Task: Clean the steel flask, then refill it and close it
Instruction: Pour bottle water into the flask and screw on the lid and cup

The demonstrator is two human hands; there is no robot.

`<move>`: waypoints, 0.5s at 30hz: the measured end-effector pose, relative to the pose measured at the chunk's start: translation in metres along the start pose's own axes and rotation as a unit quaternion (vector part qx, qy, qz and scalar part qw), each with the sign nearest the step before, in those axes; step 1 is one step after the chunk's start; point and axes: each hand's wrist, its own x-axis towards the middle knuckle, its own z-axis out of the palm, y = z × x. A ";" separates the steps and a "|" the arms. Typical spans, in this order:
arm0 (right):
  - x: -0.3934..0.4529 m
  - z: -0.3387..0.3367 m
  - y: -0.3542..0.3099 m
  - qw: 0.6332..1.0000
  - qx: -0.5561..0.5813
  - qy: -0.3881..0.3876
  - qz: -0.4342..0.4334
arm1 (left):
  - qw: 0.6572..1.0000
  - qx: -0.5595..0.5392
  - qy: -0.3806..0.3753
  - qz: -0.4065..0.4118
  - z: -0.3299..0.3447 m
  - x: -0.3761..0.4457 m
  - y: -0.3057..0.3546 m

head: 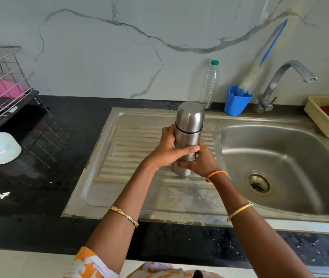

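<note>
Two bare forearms in view, no long sleeves. L hand (pixel 169 149), R hand (pixel 197 162): no rings visible, nails short where they show.

L forearm: gold bangle (pixel 124 215), patterned, w/ small reddish bits near one end, sits mid-forearm.

R wrist: orange thread band (pixel 216 174), thin, looks twisted/knotted. Further up R forearm: plain gold bangle (pixel 239 211), smoother and thinner than the L one.

Short sleeve (pixel 85 264) at L upper arm, white w/ orange print, floral-ish. Same orange/white cloth (pixel 159 270) shows at bottom edge, torso area; detail too blurred to read.
</note>
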 end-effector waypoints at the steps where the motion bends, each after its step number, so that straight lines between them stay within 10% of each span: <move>1: 0.003 0.001 -0.003 1.000 -0.017 0.011 -0.003 | 1.000 0.004 0.000 -0.003 -0.004 0.001 0.001; 15: 0.085 0.004 -0.021 0.999 0.012 0.028 0.022 | 0.997 -0.001 0.083 -0.008 -0.049 0.056 0.014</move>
